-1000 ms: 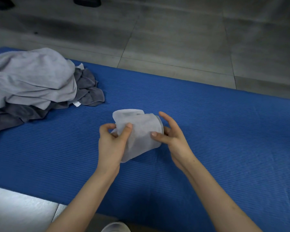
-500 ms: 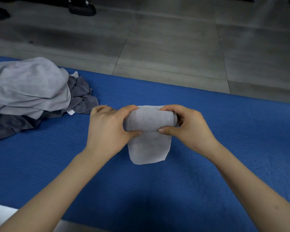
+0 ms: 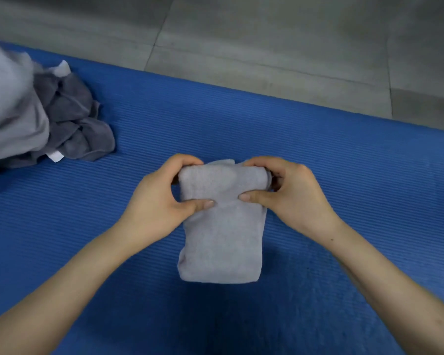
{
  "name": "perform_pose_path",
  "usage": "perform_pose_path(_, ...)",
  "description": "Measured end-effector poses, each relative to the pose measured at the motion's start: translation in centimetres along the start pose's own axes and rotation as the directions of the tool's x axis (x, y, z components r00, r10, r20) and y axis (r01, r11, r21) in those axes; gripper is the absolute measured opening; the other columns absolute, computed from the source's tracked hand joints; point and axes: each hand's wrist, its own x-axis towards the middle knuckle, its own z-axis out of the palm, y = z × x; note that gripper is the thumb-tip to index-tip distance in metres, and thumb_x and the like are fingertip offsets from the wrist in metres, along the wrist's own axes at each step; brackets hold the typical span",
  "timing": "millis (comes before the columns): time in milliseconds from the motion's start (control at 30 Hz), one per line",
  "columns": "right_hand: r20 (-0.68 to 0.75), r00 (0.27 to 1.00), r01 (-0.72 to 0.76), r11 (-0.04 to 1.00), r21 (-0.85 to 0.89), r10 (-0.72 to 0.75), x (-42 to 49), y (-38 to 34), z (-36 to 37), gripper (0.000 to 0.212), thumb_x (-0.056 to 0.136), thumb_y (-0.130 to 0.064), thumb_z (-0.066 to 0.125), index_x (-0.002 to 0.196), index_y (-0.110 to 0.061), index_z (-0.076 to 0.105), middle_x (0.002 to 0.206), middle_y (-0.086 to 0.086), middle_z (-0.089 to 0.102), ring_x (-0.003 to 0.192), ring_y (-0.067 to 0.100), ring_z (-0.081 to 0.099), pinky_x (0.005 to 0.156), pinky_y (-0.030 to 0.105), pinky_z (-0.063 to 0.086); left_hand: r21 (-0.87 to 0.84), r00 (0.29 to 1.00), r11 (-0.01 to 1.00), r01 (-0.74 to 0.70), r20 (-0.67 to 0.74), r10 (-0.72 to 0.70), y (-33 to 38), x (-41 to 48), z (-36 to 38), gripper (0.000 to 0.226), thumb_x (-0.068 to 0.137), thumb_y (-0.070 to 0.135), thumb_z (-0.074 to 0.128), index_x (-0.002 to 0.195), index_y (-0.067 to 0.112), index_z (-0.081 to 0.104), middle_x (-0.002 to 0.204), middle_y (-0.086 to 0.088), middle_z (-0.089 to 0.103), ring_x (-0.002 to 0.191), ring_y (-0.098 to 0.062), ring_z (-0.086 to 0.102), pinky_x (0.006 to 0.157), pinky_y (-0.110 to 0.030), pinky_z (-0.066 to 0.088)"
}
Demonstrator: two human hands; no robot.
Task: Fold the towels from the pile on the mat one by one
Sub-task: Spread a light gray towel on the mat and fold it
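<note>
A small light grey towel (image 3: 222,237), folded into a narrow strip, lies on the blue mat (image 3: 344,175) in the middle of the view. Its far end is doubled over. My left hand (image 3: 162,198) pinches that far end at its left side, thumb on top and fingers behind. My right hand (image 3: 290,193) pinches the same end at its right side. The near end of the towel lies flat on the mat. At the far left sits the pile of towels (image 3: 36,116), light grey ones over dark grey ones.
Grey tiled floor (image 3: 267,42) lies beyond the mat's far edge. Bare blue mat stretches to the right of the towel and between the towel and the pile.
The towel has come down from my raised hands onto the mat and now lies longer and flatter. Both hands keep their pinch on its far end. The view has tilted downward.
</note>
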Motion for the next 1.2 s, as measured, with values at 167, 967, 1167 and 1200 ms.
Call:
perform_pose_path(167, -0.113, 0.993, -0.037, 0.998, 0.049, 0.042, -1.1, 1.8, 0.1, 0.037, 0.07, -0.026, 0.079, 0.102, -0.038, 0.065, 0.093, -0.022, 0.068, 0.085, 0.005, 0.063, 0.082, 0.036, 0.052, -0.007, 0.996, 0.999, 0.045, -0.077, -0.046, 0.6, 0.2, 2.3, 0.052, 0.066, 0.029, 0.079, 0.1, 0.047, 0.046, 0.099, 0.044, 0.051, 0.095, 0.016, 0.052, 0.084, -0.004, 0.039)
perform_pose_path(967, -0.098, 0.704, -0.708, 0.707, -0.006, 0.704, -29.9, -16.7, -18.9, 0.041, 0.088, -0.032, 0.062, 0.126, -0.031, 0.047, 0.091, -0.009, 0.06, 0.09, 0.018, 0.061, 0.056, 0.02, 0.036, 0.457, 0.735, 0.888, 0.057, 0.582, -0.347, 31.8, -14.7, -0.1, 0.057, 0.084, 0.053, 0.056, 0.136, 0.035, 0.039, 0.125, 0.007, 0.059, 0.106, -0.023, 0.054, 0.098, -0.034, 0.031)
perform_pose_path(1167, -0.153, 0.7, -0.713, 0.694, -0.095, 0.698, -32.6, -26.7, -30.5, 0.032, 0.089, -0.041, 0.056, 0.12, -0.032, 0.053, 0.101, -0.002, 0.068, 0.093, 0.021, 0.062, 0.063, 0.027, 0.04, 0.63, 0.684, 0.698, -0.342, 0.676, -0.274, 45.7, -13.1, -5.8, 0.058, 0.083, 0.067, 0.041, 0.134, 0.04, 0.039, 0.124, 0.008, 0.051, 0.12, -0.019, 0.046, 0.109, -0.051, 0.018)
perform_pose_path(1200, -0.167, 0.7, -0.712, 0.694, -0.107, 0.694, -33.1, -28.4, -32.5, 0.03, 0.089, -0.041, 0.055, 0.118, -0.032, 0.054, 0.101, -0.001, 0.069, 0.093, 0.022, 0.062, 0.062, 0.027, 0.039, 0.623, 0.678, 0.685, -0.378, 0.69, -0.253, 48.4, -12.8, -6.7, 0.055, 0.085, 0.064, 0.042, 0.134, 0.039, 0.04, 0.125, 0.008, 0.05, 0.12, -0.019, 0.045, 0.11, -0.053, 0.017)
